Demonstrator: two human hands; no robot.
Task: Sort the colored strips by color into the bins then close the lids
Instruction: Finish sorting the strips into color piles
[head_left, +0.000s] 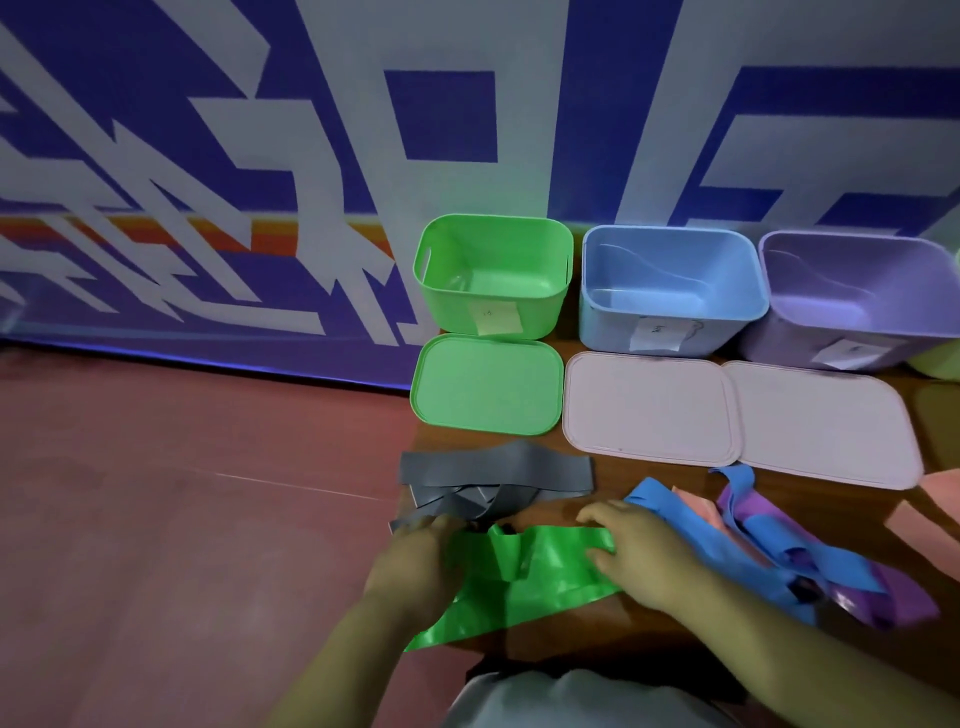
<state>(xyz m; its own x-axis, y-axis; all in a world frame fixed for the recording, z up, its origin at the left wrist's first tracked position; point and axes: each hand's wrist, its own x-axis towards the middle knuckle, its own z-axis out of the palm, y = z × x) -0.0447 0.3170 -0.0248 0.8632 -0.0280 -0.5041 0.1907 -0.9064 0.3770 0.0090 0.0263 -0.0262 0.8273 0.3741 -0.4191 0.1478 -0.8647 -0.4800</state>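
Green strips (524, 577) lie in a heap at the table's near edge. My left hand (415, 561) grips their left end and my right hand (634, 551) holds their right end. Grey strips (493, 480) lie just beyond. Blue strips (769, 540), purple strips (893, 603) and pink strips (701, 512) are tangled to the right. Three open bins stand at the back: a green bin (493, 249), a blue bin (670, 260) and a purple bin (857, 270). A green lid (485, 384) and two pale lids (649, 405) (821, 423) lie flat before them.
The wooden table's left edge (410, 467) drops to a reddish floor (182, 493). A wall with blue and white shapes (260, 156) stands behind the bins. More pink strips (935, 499) lie at the far right, below part of a yellow-green object (940, 364).
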